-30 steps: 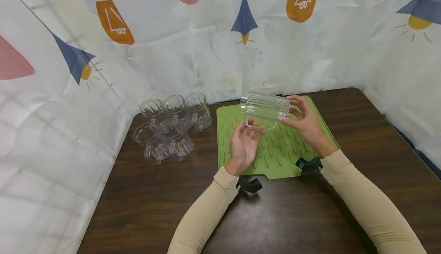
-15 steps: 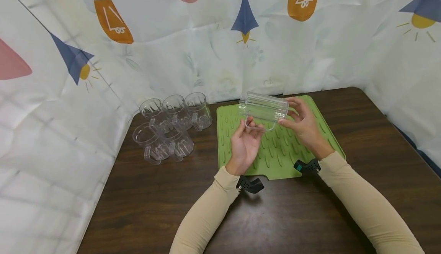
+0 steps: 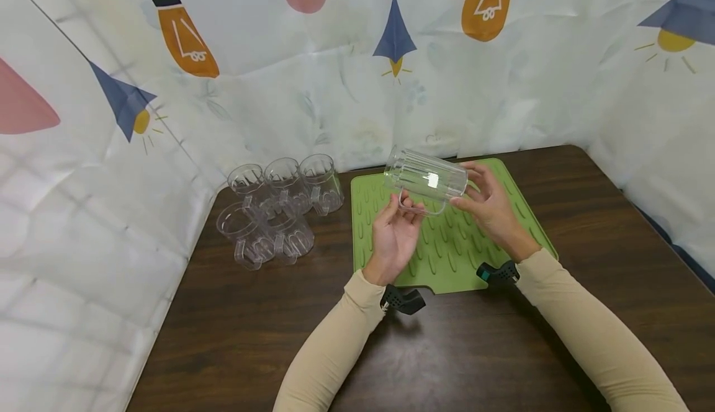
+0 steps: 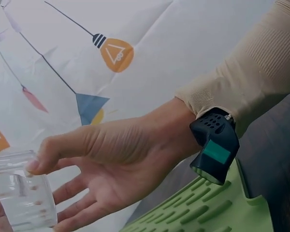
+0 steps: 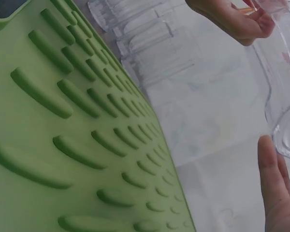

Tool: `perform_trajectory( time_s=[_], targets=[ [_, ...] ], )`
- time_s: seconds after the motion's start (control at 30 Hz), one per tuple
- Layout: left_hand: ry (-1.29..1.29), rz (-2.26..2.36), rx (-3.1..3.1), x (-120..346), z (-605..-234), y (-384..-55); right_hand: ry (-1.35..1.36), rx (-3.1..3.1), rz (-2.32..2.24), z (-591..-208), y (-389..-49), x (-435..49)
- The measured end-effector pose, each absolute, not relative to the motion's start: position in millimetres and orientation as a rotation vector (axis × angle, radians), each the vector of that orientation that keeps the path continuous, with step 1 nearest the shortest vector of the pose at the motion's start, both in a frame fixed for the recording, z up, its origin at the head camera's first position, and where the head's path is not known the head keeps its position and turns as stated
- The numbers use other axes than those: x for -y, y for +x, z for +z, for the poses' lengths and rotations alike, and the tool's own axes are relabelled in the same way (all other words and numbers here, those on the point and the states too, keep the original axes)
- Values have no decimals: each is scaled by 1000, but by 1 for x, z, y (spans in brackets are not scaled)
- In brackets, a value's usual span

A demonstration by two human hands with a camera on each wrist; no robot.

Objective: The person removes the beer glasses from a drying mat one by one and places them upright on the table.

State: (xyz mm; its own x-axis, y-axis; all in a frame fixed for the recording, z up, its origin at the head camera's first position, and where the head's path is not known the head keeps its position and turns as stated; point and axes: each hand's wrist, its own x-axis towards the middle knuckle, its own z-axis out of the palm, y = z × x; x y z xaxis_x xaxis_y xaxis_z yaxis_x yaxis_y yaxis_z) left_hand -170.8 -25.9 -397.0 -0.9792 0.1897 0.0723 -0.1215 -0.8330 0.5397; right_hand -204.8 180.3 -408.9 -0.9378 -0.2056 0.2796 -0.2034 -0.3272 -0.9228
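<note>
Both hands hold a clear ribbed mug (image 3: 427, 175) sideways in the air above a green ridged mat (image 3: 455, 275). Its handle hangs downward and its left end is tilted slightly up. My right hand (image 3: 494, 210) grips the right end between thumb and fingers. At the handle's left part my left hand (image 3: 395, 238) has its thumb and fingertips, palm turned up. The left wrist view shows the left thumb resting on the mug (image 4: 31, 195), with the other fingers partly hidden behind it. In the right wrist view, the right hand's fingers (image 5: 270, 169) touch the round end.
Several more clear mugs (image 3: 293, 232) stand close together on the dark wooden table (image 3: 234, 331), left of the mat. A printed white curtain (image 3: 313, 102) hangs behind the table and along both sides. Each wrist wears a dark strapped device (image 3: 403, 300).
The mug has tilted a little more, its left end shifting slightly left. My right hand has moved slightly left and down with it. The left hand stays at the handle.
</note>
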Motion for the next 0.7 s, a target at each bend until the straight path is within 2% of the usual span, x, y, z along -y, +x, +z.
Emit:
perform_trajectory(
  time_s=[0.33,0.7],
  targets=[
    [309,2813,-956,30,-391,-167,-554,-2152,-2128,-402,-202,-191],
    [336,2787,-1092,35,-390,-164,-549,-2455,-1823,-390,-194,-221]
  ],
)
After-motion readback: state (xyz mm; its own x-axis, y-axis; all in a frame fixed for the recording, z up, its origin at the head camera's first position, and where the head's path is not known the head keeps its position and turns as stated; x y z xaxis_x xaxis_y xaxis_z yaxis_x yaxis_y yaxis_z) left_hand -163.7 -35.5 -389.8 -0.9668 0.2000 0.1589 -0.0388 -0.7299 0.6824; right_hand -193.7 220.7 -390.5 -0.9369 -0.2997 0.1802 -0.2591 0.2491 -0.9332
